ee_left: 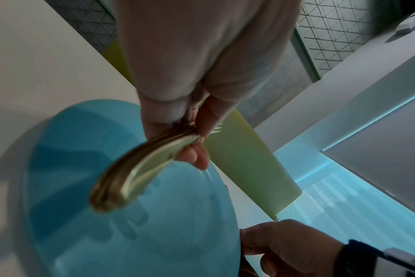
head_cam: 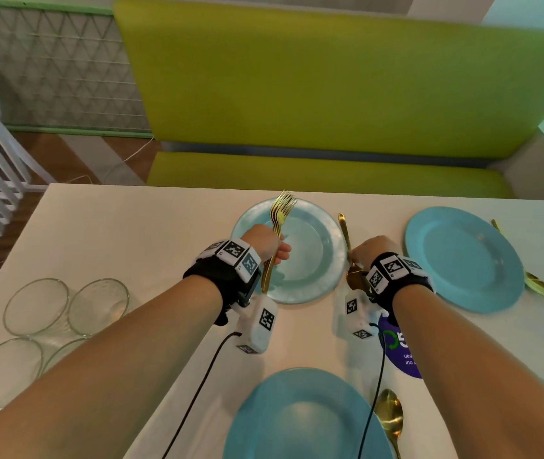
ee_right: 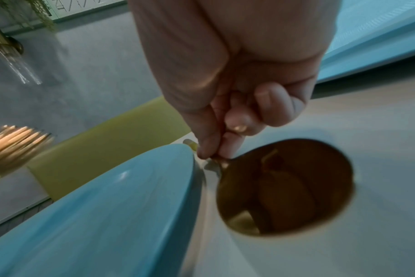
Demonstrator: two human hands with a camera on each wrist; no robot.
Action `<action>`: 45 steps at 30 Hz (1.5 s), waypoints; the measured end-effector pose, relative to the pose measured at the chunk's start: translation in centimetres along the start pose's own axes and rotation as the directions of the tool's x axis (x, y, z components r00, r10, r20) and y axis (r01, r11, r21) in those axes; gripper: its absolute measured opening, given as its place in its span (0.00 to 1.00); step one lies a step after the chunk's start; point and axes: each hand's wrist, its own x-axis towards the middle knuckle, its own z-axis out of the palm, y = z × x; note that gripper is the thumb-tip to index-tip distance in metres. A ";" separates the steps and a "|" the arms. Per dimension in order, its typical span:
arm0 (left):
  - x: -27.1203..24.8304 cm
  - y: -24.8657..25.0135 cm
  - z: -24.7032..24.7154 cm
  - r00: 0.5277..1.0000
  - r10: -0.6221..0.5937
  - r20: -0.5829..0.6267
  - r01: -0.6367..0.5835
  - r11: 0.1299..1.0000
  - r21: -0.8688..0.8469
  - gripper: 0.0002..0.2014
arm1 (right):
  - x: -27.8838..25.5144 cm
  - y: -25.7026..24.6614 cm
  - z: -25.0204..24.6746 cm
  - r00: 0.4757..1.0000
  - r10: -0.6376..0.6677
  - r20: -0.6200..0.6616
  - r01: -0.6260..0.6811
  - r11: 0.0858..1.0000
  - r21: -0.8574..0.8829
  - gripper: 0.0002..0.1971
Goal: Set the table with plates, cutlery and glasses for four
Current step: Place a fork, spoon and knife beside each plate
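Left hand (head_cam: 265, 241) grips a bunch of gold forks (head_cam: 277, 233) by mid-handle, tines up, above the far plate (head_cam: 313, 260). Stiff, smooth metal — probably apt to slip against each other, so each is best peeled off by its handle. Right hand (head_cam: 368, 251) pinches a gold spoon (head_cam: 347, 241) at its neck — just beside that plate's right rim.

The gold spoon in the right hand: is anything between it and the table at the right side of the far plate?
Nothing visible blocks it. The right hand pinches the gold spoon just right of the far plate, over bare table. The left hand holds the forks above that plate, clear of the spot.
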 end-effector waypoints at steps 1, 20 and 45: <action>0.1 0.0 0.0 1.000 0.000 -0.003 0.000 1.000 0.005 0.14 | 0.0 -0.4 -0.1 0.999 0.042 0.017 -0.042 0.999 0.020 0.14; 0.9 -0.1 0.9 0.999 -0.003 -0.034 0.005 0.998 0.067 0.14 | 1.9 -0.1 0.2 0.997 -0.013 0.078 0.023 0.992 -0.121 0.11; 0.4 0.0 1.6 0.997 -0.016 -0.073 0.020 0.998 0.053 0.12 | 1.1 0.0 -0.1 0.991 0.042 -0.128 -0.011 0.973 0.231 0.12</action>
